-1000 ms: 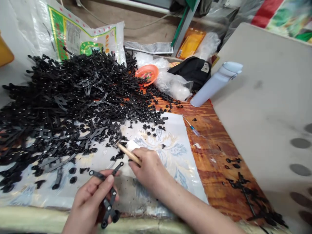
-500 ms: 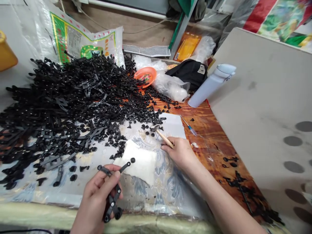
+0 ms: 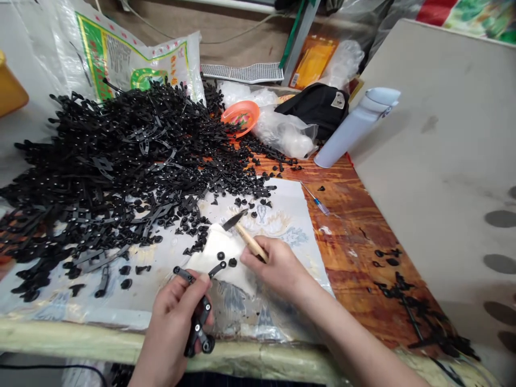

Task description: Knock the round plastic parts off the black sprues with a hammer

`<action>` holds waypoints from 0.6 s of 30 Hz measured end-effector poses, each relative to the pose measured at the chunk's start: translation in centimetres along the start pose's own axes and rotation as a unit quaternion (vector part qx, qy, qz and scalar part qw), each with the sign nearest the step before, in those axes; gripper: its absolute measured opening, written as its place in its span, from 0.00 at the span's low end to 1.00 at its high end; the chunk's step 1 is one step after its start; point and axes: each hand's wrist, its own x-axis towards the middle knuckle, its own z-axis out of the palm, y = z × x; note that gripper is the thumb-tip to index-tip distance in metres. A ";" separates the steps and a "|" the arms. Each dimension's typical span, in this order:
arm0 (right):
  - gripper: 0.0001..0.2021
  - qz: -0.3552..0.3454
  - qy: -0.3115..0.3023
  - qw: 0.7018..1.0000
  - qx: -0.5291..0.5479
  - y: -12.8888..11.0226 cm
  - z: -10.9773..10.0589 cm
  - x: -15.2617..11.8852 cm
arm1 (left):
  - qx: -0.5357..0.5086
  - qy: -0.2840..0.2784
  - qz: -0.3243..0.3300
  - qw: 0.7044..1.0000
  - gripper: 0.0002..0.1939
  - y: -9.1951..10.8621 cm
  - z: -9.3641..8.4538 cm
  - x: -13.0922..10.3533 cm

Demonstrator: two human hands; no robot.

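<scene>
My left hand (image 3: 177,309) is closed around a black jointed plastic linkage (image 3: 199,327), whose arms stick out past the thumb and below the fingers. One arm tip lies over the white cloth pad (image 3: 209,252). Two small round black caps are on or beside that pad, one cap (image 3: 233,262) just right of the arm tip. My right hand (image 3: 278,266) grips the wooden handle of a small hammer (image 3: 250,241), its dark head raised over the pad's upper edge. Left of the pad spreads a large heap of black plastic linkages and caps (image 3: 133,145).
An orange plate (image 3: 241,118) sits behind the heap, beside clear plastic bags and a black pouch (image 3: 318,110). A pale blue bottle (image 3: 355,129) leans near the grey board (image 3: 439,134) on the right. A screwdriver (image 3: 316,199) lies on the wooden tabletop, with black parts (image 3: 407,306) nearer me.
The hammer has swung left from the loose caps to above the white pad. A second cap now shows by the linkage's tip. My left hand appears slightly further right, and the view has shifted.
</scene>
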 end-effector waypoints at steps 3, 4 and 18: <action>0.11 -0.024 0.001 0.999 0.038 0.6 -1.1 -1.0 | 0.006 -0.009 0.008 1.000 0.16 0.0 0.6 -0.2; 0.13 -0.031 -0.002 0.998 0.051 0.7 -1.4 -1.4 | 0.006 -0.009 0.010 1.000 0.16 0.0 0.8 -0.2; 0.09 -0.064 0.005 0.992 -0.104 1.3 -0.4 -4.3 | 0.024 0.016 0.007 1.000 0.18 -0.4 2.1 0.0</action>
